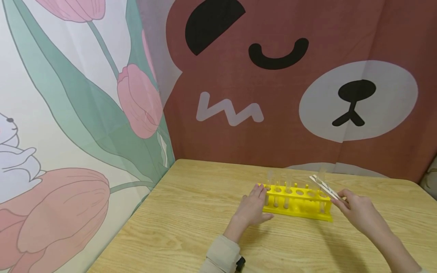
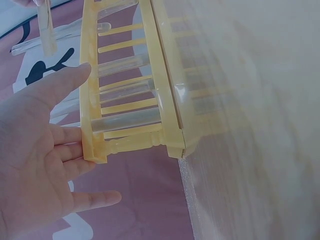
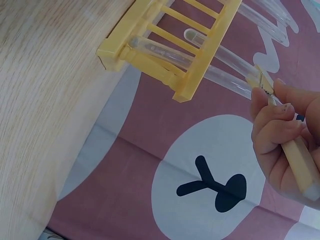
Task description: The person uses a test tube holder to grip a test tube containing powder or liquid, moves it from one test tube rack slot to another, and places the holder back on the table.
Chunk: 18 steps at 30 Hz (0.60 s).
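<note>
A yellow test tube rack (image 1: 297,212) stands on the wooden table, with several clear test tubes (image 2: 125,120) upright in it. My left hand (image 1: 252,207) rests its fingertips against the rack's left end; the thumb reaches along the front side, and the little finger sticks out past the end. At the other end, my right hand (image 3: 290,132) grips a wooden test tube clamp (image 3: 300,162). Its jaws are around a clear test tube (image 3: 225,55). That tube's rounded bottom overlaps the rack's top plate; whether it passes through a hole, I cannot tell. Another test tube (image 3: 165,52) occupies the end hole.
The wooden table (image 1: 184,212) extends around the rack, its far edge close behind. A curtain with a brown bear print (image 1: 225,148) hangs at the back, and a tulip-print cloth (image 1: 78,140) hangs on the left.
</note>
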Each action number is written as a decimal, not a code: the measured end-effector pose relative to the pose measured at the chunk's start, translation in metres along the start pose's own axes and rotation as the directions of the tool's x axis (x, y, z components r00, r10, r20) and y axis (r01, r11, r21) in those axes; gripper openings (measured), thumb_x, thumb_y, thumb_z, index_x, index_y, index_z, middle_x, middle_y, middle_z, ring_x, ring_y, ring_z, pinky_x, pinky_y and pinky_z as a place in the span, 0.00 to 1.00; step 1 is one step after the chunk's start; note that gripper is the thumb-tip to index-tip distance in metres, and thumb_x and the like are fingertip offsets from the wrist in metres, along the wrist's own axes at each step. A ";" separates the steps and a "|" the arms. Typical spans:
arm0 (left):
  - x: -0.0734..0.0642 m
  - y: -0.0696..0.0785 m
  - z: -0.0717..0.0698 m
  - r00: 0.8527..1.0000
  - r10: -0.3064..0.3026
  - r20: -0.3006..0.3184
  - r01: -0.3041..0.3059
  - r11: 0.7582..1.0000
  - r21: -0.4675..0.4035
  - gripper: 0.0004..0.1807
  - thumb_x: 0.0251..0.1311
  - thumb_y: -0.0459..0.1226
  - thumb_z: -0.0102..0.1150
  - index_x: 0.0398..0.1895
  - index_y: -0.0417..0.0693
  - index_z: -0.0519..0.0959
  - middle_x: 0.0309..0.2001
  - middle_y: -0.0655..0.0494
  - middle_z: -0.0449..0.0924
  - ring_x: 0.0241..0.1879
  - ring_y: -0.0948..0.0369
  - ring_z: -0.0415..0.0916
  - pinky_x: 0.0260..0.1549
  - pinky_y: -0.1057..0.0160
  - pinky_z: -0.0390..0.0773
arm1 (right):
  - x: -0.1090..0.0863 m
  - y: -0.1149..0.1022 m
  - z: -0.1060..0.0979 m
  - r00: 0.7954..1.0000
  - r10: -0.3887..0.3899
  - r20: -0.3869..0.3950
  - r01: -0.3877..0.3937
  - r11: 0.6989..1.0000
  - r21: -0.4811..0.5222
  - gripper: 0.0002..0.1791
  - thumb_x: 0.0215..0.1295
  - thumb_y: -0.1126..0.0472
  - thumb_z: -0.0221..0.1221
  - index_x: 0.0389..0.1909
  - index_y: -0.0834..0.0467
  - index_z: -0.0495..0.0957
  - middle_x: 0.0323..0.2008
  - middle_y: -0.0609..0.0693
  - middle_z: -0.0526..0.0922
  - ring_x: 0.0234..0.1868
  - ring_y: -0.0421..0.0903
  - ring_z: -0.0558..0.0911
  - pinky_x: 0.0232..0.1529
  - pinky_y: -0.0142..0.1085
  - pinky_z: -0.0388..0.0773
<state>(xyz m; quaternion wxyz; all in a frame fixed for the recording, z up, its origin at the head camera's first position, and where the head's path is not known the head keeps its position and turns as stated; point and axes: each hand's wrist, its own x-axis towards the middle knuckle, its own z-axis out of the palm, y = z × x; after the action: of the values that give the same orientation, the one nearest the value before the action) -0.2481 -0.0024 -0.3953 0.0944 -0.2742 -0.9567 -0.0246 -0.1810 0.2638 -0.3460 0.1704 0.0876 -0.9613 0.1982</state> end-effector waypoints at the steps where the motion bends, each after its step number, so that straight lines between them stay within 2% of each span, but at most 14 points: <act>1: 0.000 0.000 0.000 1.000 0.000 0.000 0.000 1.000 0.001 0.44 0.51 0.60 0.53 0.66 0.46 0.56 0.67 0.55 0.52 0.66 0.61 0.44 0.51 0.54 0.67 | 0.000 0.000 0.000 1.000 -0.001 0.000 0.001 1.000 0.000 0.12 0.61 0.63 0.55 0.35 0.71 0.70 0.11 0.46 0.60 0.11 0.41 0.58 0.11 0.30 0.56; 18: 0.000 -0.001 0.000 1.000 0.006 -0.001 -0.006 1.000 0.004 0.44 0.51 0.60 0.53 0.67 0.46 0.55 0.67 0.55 0.52 0.66 0.61 0.45 0.50 0.54 0.67 | 0.001 0.002 0.000 1.000 -0.002 0.004 0.002 1.000 0.003 0.13 0.62 0.62 0.54 0.34 0.71 0.70 0.11 0.47 0.60 0.12 0.41 0.58 0.12 0.30 0.56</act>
<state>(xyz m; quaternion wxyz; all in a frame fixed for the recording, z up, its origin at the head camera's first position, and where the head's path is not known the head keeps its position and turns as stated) -0.2488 -0.0026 -0.3951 0.0957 -0.2768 -0.9559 -0.0224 -0.1823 0.2649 -0.3465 0.1687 0.0894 -0.9611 0.1994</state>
